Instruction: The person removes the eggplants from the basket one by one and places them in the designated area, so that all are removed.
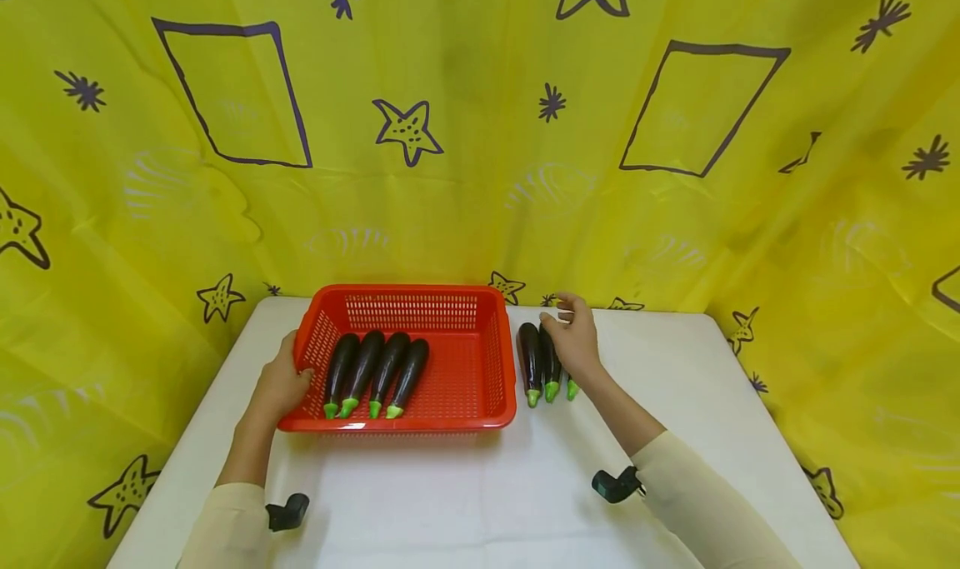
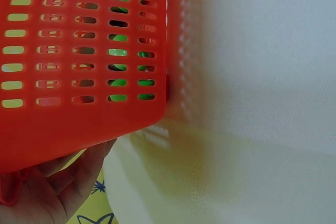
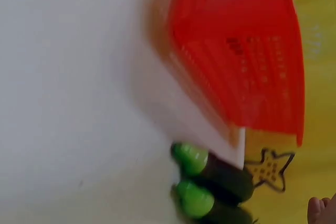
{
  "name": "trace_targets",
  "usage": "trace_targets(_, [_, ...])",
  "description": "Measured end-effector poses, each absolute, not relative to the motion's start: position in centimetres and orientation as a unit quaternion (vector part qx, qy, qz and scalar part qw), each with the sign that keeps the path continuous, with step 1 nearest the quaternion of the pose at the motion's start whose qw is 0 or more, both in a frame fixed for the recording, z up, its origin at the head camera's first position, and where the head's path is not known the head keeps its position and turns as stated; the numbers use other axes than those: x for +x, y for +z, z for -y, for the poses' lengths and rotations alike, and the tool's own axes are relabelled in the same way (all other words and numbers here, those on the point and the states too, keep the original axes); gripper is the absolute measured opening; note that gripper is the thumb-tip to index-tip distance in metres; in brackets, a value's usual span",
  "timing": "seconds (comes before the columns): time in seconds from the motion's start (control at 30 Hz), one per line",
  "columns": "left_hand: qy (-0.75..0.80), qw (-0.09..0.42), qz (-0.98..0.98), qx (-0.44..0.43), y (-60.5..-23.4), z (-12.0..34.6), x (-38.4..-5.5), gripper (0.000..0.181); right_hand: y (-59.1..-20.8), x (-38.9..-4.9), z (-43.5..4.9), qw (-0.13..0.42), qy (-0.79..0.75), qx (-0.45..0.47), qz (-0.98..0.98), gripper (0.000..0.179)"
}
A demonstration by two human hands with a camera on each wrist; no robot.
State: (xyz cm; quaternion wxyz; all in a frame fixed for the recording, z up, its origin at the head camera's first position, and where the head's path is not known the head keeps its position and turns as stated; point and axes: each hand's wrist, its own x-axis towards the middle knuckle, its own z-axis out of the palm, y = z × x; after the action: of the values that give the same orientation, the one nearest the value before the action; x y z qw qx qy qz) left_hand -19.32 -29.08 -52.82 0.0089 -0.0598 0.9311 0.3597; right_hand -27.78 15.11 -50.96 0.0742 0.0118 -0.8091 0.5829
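A red plastic basket (image 1: 457, 377) stands on the table, with several dark eggplants (image 1: 385, 373) lying side by side in its left half. My left hand (image 1: 281, 381) grips the basket's left side, thumb over the rim; in the left wrist view the fingers of that hand (image 2: 79, 182) lie under the rim. To the right of the basket, three eggplants (image 1: 530, 361) with green stem ends rest on the table. Over the rightmost of them is my right hand (image 1: 576, 340), fingers loosely bent, holding nothing visible. It partly hides that eggplant. Only its fingertips (image 3: 316, 209) show in the right wrist view.
A white table (image 1: 420, 502) carries everything. Yellow curtain (image 1: 480, 219) with dark star drawings hangs behind it and at both sides. A small black device (image 1: 617, 485) is attached at each wrist.
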Motion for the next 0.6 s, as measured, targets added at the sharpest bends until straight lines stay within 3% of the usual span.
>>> trace_targets(0.4, [0.360,0.010,-0.931,-0.057,-52.9,29.2,-19.6,0.074,-49.9,-26.0,-8.2,0.031,0.616,0.130,0.777,0.054])
trace_targets(0.6, [0.358,0.014,-0.932,-0.058,-52.5,29.4,-19.5,0.075,-50.4,-25.8,-4.4,-0.023,0.623,0.127,0.772,0.053])
